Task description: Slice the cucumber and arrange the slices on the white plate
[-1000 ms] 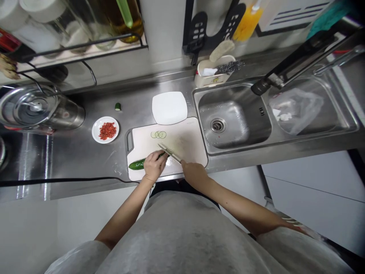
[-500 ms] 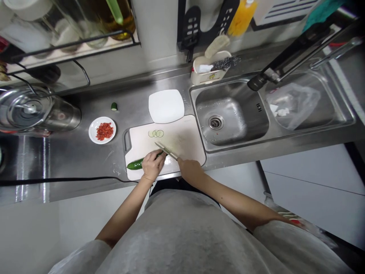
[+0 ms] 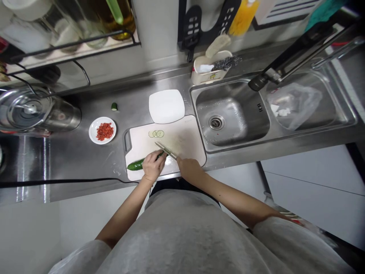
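A green cucumber (image 3: 135,165) lies on the white cutting board (image 3: 191,139), and my left hand (image 3: 153,165) is closed over it near its right end. My right hand (image 3: 188,168) grips the handle of a kitchen knife (image 3: 165,149), which is hidden by my fingers. The blade slants up and left, right beside the cucumber's cut end and my left fingertips. A few thin cucumber slices (image 3: 156,134) overlap near the board's upper edge. Beyond the board, a white square plate (image 3: 166,106) touches or nearly touches its far edge.
Left of the board stand a small white dish (image 3: 94,139) of red berries and a cucumber end piece (image 3: 114,106). A steel pot (image 3: 57,114) is farther left. To the right is a sink (image 3: 230,118) under a black faucet (image 3: 261,80). A black cable (image 3: 85,179) crosses the counter front.
Almost nothing differs. Both hands, the knife and the cucumber hold nearly the same place, apart from a very slight shift of the whole view.
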A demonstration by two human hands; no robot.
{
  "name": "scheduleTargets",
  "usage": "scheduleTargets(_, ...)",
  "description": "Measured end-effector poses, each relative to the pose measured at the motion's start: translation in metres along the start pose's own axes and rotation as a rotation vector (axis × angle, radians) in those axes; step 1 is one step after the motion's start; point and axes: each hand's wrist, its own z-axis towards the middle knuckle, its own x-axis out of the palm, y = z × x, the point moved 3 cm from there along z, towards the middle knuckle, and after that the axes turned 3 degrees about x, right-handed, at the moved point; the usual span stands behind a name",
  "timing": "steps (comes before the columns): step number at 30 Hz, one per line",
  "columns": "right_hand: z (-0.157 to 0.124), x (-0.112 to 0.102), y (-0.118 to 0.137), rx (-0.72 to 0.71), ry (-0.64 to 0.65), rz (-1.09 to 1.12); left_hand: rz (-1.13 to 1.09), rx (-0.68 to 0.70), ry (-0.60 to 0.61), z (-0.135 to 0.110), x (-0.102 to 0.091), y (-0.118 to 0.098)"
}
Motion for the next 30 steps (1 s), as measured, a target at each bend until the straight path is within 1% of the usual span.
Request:
scheduleTargets(5,0.002,-0.002,-0.001,-0.005,-0.010,0.001,-0.008,-0.010,-0.002,-0.001,0.000,-0.001)
scheduleTargets(9,0.004,-0.004,-0.001,-0.007,0.038,0.004,-0.033,-0.016,0.022,-0.003,0.003,0.001)
scheduleTargets(12,0.004,-0.005,-0.003,-0.011,0.040,0.013,-0.026,-0.018,0.030,-0.005,0.005,0.002)
scheduleTargets(23,0.007,0.006,-0.005,0.002,0.023,0.020,-0.009,-0.018,0.023,-0.006,0.006,0.003)
scheduleTargets(30,0.008,0.006,-0.008,-0.001,0.051,0.028,0.023,0.008,0.005,-0.004,0.005,0.002)
